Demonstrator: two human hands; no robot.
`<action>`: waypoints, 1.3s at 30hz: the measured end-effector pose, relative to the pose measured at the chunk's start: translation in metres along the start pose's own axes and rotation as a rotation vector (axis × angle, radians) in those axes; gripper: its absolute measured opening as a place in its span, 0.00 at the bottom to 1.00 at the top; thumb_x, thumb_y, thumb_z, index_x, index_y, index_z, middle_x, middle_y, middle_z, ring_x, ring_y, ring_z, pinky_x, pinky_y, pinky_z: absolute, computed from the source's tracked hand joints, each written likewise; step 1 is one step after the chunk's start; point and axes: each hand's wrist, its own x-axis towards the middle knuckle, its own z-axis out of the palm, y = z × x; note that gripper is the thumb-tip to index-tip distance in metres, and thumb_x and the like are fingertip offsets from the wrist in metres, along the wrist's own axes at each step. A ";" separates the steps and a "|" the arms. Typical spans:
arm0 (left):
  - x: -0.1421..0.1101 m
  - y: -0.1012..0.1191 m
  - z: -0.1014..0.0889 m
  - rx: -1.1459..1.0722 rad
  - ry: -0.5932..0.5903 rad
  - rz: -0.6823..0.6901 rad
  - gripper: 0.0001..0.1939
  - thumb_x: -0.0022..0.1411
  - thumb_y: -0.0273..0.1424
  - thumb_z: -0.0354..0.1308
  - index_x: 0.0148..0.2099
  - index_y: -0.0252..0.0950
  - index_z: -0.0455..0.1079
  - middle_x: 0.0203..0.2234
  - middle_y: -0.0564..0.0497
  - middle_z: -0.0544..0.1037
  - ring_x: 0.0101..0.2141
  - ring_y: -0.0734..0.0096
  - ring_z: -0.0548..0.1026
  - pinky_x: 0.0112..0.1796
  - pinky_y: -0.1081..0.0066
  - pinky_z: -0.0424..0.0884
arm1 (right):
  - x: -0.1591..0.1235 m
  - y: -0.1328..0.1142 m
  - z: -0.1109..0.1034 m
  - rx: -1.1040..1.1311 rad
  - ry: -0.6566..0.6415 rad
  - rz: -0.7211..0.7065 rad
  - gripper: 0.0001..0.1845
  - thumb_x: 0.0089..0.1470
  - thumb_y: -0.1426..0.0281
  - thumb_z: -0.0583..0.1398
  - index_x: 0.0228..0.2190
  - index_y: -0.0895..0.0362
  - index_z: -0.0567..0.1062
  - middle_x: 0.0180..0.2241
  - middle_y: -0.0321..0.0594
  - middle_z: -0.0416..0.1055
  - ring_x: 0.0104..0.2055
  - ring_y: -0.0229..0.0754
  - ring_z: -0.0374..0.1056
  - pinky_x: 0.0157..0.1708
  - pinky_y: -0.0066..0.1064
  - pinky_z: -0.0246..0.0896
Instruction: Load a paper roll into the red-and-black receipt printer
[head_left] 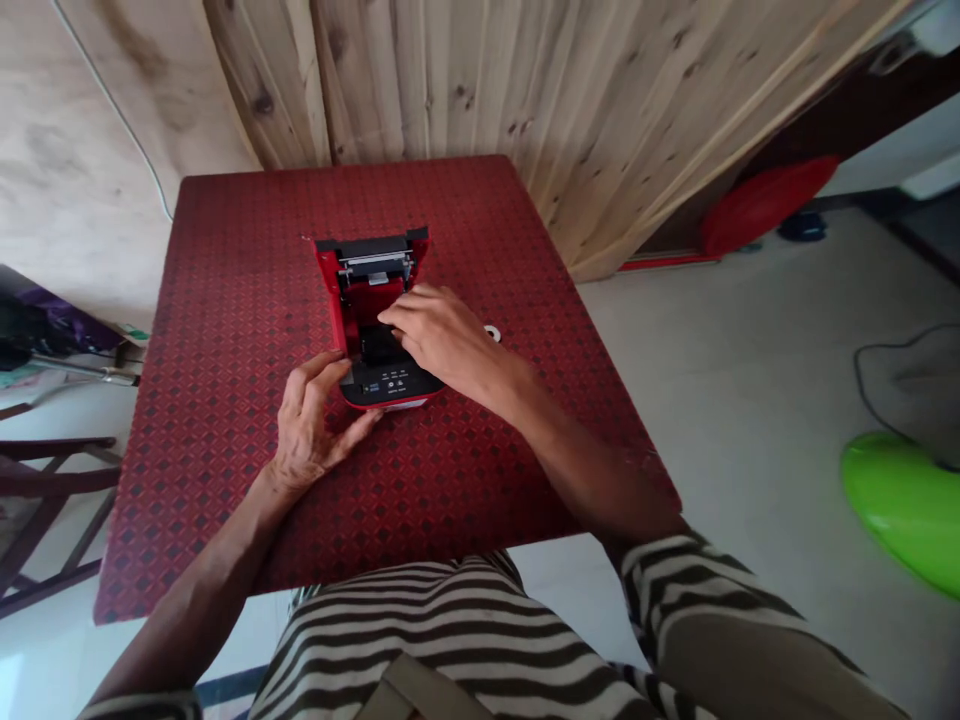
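On the red table (480,215): a small red-and-black machine (394,386) stands near the middle of the patterned top, its front panel facing the person, with small pale marks on the black.
Lid: the lid (373,262) is raised at the far side, showing a metal rod and dark fittings along its upper end.
Left hand: the left hand (311,415) grips the machine's near left corner – fingers bent against the side, thumb along the front edge.
Right hand: the right hand (446,330) reaches over the machine's right side, fingers curled down into the dark hollow (377,343) behind the panel – whether they pinch anything, I cannot tell.
White ring: a small white ring (493,333) lies on the table just beyond the right wrist, partly hidden by it.
Wall: upright wooden boards (450,75) rise behind the table's far edge.
Floor: a bright green object (904,505) sits at the right, near a dark cable (860,370).
Clothing: striped cloth (442,620) covers the person's front.
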 end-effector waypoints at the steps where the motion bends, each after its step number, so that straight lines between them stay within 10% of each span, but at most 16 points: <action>1: -0.001 0.000 0.000 0.006 -0.012 -0.003 0.39 0.63 0.38 0.72 0.70 0.36 0.61 0.59 0.36 0.75 0.59 0.53 0.75 0.59 0.54 0.77 | 0.011 -0.002 -0.003 -0.034 -0.086 -0.008 0.14 0.68 0.78 0.56 0.47 0.61 0.81 0.51 0.52 0.82 0.55 0.52 0.74 0.58 0.45 0.63; 10: -0.003 0.001 0.001 0.024 -0.050 -0.011 0.36 0.67 0.42 0.67 0.72 0.40 0.59 0.59 0.38 0.75 0.58 0.55 0.76 0.57 0.57 0.78 | 0.044 -0.011 0.002 -0.134 -0.381 -0.010 0.13 0.63 0.81 0.60 0.45 0.63 0.83 0.45 0.56 0.83 0.48 0.55 0.80 0.45 0.41 0.69; 20: -0.002 0.000 0.000 0.043 -0.043 0.001 0.35 0.66 0.43 0.69 0.69 0.39 0.61 0.59 0.38 0.76 0.56 0.57 0.78 0.55 0.59 0.79 | 0.011 -0.006 -0.004 -0.014 0.074 -0.015 0.10 0.57 0.76 0.66 0.41 0.56 0.80 0.43 0.45 0.81 0.47 0.52 0.77 0.51 0.45 0.73; 27: -0.003 0.001 0.000 -0.008 -0.048 -0.032 0.35 0.65 0.43 0.70 0.68 0.38 0.63 0.59 0.38 0.75 0.58 0.55 0.77 0.58 0.57 0.77 | -0.064 -0.020 -0.042 0.558 0.303 0.048 0.15 0.59 0.66 0.69 0.48 0.50 0.79 0.45 0.38 0.83 0.45 0.47 0.80 0.48 0.42 0.78; 33: -0.002 0.001 0.000 0.000 -0.047 -0.031 0.37 0.65 0.42 0.70 0.70 0.41 0.61 0.60 0.39 0.75 0.59 0.54 0.76 0.60 0.56 0.77 | -0.126 -0.047 0.022 0.818 0.077 0.120 0.21 0.54 0.75 0.66 0.50 0.49 0.78 0.48 0.37 0.84 0.49 0.44 0.82 0.51 0.39 0.78; 39: 0.000 0.000 -0.001 0.008 -0.050 -0.029 0.37 0.64 0.41 0.71 0.70 0.41 0.62 0.60 0.39 0.75 0.60 0.54 0.76 0.60 0.55 0.77 | -0.141 -0.050 0.080 0.796 0.164 0.193 0.21 0.57 0.75 0.65 0.52 0.50 0.78 0.50 0.41 0.83 0.51 0.45 0.81 0.55 0.43 0.76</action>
